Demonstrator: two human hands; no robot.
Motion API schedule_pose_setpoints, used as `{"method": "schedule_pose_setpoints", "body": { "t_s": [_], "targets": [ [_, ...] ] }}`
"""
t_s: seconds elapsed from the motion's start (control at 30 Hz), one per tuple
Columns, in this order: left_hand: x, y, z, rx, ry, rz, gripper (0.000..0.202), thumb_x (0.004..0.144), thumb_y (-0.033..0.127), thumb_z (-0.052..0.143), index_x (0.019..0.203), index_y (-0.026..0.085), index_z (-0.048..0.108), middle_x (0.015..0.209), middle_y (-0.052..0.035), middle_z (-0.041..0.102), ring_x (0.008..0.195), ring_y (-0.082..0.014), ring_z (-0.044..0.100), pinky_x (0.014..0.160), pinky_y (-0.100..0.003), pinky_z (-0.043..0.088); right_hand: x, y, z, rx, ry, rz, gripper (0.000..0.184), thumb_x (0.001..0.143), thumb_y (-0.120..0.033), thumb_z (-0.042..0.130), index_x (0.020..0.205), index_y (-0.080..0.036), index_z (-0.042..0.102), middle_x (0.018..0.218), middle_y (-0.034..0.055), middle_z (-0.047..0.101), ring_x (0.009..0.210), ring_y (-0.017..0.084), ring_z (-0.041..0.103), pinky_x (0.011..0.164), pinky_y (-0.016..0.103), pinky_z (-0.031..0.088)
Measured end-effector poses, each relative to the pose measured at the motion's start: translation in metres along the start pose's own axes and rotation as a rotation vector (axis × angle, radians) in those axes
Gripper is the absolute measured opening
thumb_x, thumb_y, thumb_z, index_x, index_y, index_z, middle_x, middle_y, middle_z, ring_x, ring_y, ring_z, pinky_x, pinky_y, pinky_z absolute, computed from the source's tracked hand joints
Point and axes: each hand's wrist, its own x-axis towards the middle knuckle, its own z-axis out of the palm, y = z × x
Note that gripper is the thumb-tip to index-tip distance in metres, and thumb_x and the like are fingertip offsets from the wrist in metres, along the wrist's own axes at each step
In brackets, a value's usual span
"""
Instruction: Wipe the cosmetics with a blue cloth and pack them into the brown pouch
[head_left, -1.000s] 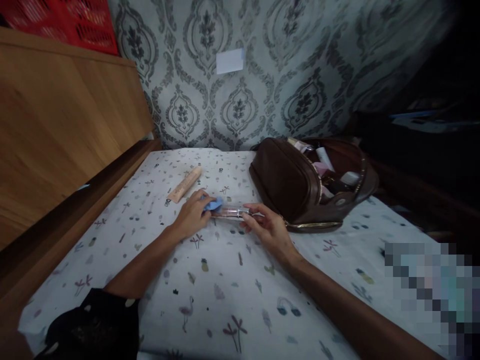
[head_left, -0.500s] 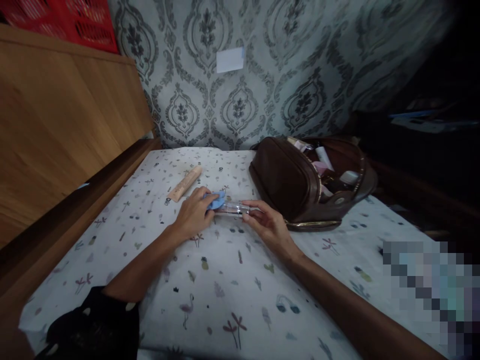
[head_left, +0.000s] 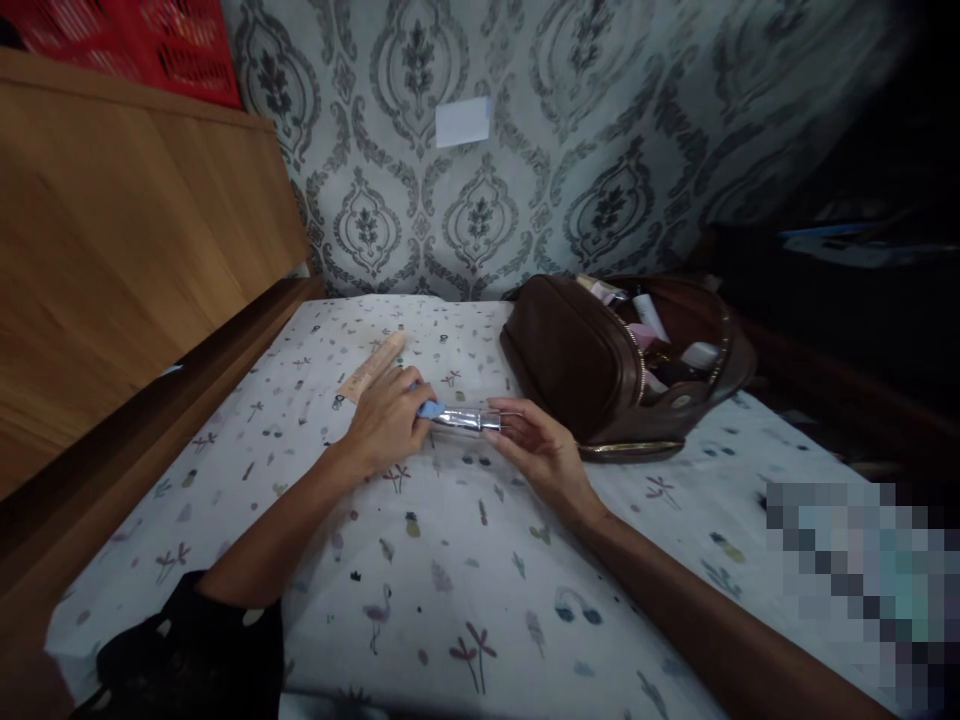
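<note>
My right hand [head_left: 538, 450] pinches one end of a slim clear tube [head_left: 469, 419] held just above the printed bedsheet [head_left: 450, 560]. At the tube's other end, my left hand [head_left: 384, 422] is closed round a small blue cloth [head_left: 428, 409] that presses against it. A beige tube [head_left: 370, 366] lies on the sheet just beyond my left hand. Right of my hands sits an open brown cosmetics bag [head_left: 592, 365] with several small bottles showing inside.
A wooden headboard [head_left: 127, 250] and its dark ledge run along the left. Patterned wallpaper [head_left: 480, 150] with a white paper patch [head_left: 463, 122] closes the back. A red crate [head_left: 142, 40] sits at top left. The right side is dark.
The blue cloth has bunched tighter under my left fingers and shows less. Both hands and the clear tube stay at nearly the same place.
</note>
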Motion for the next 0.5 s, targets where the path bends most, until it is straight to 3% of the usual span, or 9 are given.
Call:
{"method": "schedule_pose_setpoints", "body": {
  "t_s": [0.1, 0.17, 0.33, 0.5],
  "targets": [
    [0.0, 0.004, -0.002, -0.054, -0.023, 0.051, 0.024, 0.082, 0.012, 0.052, 0.099, 0.017, 0.068, 0.102, -0.0074, 0.064, 0.096, -0.0241, 0.061, 0.069, -0.034, 0.051, 0.001, 0.0, 0.001, 0.056, 0.031, 0.076, 0.046, 0.071, -0.041, 0.085, 0.108, -0.025, 0.064, 0.107, 0.0054, 0.066, 0.097, 0.02, 0.068, 0.088, 0.036, 0.06],
    [-0.002, 0.01, -0.002, -0.102, -0.047, 0.066, 0.028, 0.081, 0.012, 0.05, 0.101, 0.018, 0.068, 0.102, -0.0074, 0.063, 0.095, -0.0237, 0.06, 0.07, -0.035, 0.051, 0.001, -0.001, 0.002, 0.086, 0.019, 0.086, 0.044, 0.067, -0.039, 0.087, 0.101, -0.025, 0.065, 0.106, 0.0045, 0.064, 0.097, 0.02, 0.068, 0.091, 0.038, 0.059],
    [-0.003, 0.024, -0.004, -0.313, -0.099, 0.077, 0.039, 0.08, 0.015, 0.047, 0.114, 0.015, 0.066, 0.11, -0.0096, 0.061, 0.101, -0.0251, 0.059, 0.078, -0.036, 0.052, -0.003, -0.01, 0.007, 0.058, -0.05, -0.028, 0.032, 0.069, -0.034, 0.086, 0.098, -0.029, 0.071, 0.108, 0.0032, 0.059, 0.094, 0.018, 0.066, 0.091, 0.038, 0.059],
    [0.004, 0.009, -0.007, -0.515, -0.292, 0.007, 0.036, 0.08, 0.018, 0.046, 0.109, 0.017, 0.067, 0.107, -0.0079, 0.061, 0.095, -0.0235, 0.061, 0.083, -0.037, 0.049, -0.004, -0.015, 0.006, -0.088, -0.139, -0.096, 0.03, 0.075, -0.031, 0.081, 0.103, -0.029, 0.073, 0.095, 0.004, 0.066, 0.086, 0.019, 0.066, 0.074, 0.036, 0.061]
  ]
}}
